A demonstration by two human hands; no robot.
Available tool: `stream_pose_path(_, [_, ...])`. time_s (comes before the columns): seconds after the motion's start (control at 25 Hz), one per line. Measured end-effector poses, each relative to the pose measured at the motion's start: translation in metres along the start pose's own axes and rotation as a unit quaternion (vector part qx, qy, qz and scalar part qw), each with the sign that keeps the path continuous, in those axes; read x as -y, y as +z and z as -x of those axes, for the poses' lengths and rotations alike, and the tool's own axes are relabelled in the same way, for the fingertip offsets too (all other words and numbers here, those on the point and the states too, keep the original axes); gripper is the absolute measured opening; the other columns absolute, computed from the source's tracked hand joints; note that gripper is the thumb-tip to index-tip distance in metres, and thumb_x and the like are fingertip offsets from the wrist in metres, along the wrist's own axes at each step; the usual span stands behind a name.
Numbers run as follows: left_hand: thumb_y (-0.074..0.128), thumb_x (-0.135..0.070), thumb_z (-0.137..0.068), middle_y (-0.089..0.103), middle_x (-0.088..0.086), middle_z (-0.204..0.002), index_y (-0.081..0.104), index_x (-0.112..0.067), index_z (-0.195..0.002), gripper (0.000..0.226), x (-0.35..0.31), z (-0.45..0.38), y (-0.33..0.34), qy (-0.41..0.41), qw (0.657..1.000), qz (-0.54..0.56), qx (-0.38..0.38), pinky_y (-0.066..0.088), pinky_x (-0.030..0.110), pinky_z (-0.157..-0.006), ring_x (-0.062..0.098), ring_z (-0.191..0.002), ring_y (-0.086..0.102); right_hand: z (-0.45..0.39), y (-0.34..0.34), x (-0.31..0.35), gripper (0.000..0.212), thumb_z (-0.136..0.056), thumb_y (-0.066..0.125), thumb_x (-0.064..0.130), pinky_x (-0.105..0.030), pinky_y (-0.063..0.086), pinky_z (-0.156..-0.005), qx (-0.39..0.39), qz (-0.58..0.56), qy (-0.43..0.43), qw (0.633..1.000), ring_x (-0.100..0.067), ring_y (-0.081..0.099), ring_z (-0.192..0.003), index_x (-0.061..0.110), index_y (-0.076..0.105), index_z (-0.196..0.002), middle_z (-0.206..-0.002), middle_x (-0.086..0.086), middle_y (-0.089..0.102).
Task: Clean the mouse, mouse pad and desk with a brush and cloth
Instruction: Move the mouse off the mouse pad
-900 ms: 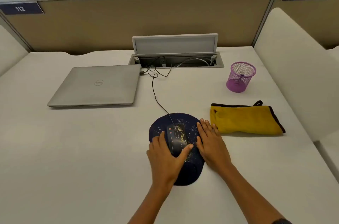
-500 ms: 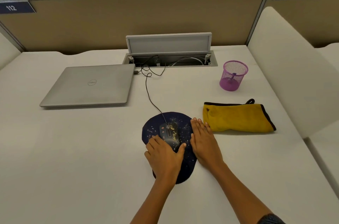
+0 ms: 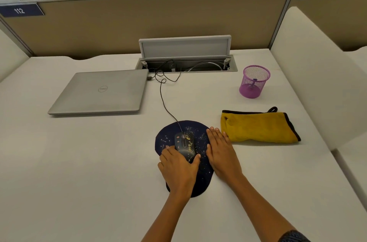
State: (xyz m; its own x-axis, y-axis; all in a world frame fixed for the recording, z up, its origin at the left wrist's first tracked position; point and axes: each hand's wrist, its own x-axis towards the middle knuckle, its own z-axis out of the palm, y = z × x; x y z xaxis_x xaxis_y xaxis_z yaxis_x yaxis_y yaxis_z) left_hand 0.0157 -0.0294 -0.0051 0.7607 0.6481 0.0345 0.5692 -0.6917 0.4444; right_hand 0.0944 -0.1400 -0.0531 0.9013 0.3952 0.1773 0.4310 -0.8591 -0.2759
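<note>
A wide pale desk (image 3: 83, 162) fills the view, with a tan partition along its far edge. On the far left lies a closed grey laptop (image 3: 103, 92). To the right, near the middle, a folded yellow cloth (image 3: 258, 127) lies flat, and beyond it, farther right, stands a purple mesh cup (image 3: 253, 82) with what appears to be the brush handle inside it.

Just left of the cloth sits the dark blue mouse pad (image 3: 168, 136), sprinkled with yellowish crumbs. The black wired mouse (image 3: 184, 144) rests on it, also speckled, its cable running away toward the cable box at the far edge.

Your left hand (image 3: 179, 170) grasps the near end of the mouse, thumb on its right side, fingers curling round its left. Your right hand (image 3: 220, 150) lies flat and relaxed, fingers straight, pressing the pad's right edge, fingertips just beside the cloth.

You seem to be steadying things before cleaning starts; nothing looks wiped yet. Lift the mouse gently and level so crumbs do not scatter onto the desk, and mind the cable's slack. Keep the pad pinned while you move it. Brush loose grit first, then wipe with the cloth.
</note>
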Motion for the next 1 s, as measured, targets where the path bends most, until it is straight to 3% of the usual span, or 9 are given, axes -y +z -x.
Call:
stream_pose_path(0.64, [0.074, -0.045, -0.071, 0.045, 0.005, -0.117, 0.044, -0.01, -0.126, 0.071, 0.025, -0.02, -0.021, -0.02, 0.982, 0.186, -0.023, 0.03, 0.033, -0.097, 0.021, -0.11, 0.041, 0.0, 0.002, -0.002, 0.054, -0.093, 0.019, 0.029, -0.028, 0.005, -0.114, -0.01, -0.004, -0.009, 1.0, -0.025, 0.04, -0.134, 0.008, 0.039, -0.138, -0.143, -0.012, 0.045])
stream_pose_path(1.0, [0.079, -0.037, -0.069, 0.047, 0.017, -0.118, 0.047, -0.004, -0.123, 0.07, 0.102, -0.063, -0.049, -0.066, 0.983, 0.155, -0.073, 0.033, 0.043, -0.096, 0.031, -0.109, 0.043, -0.001, 0.004, -0.004, 0.06, -0.093, 0.01, 0.036, -0.025, 0.001, -0.115, -0.004, -0.015, -0.006, 1.0, -0.023, 0.033, -0.138, 0.01, 0.035, -0.141, -0.147, -0.009, 0.04])
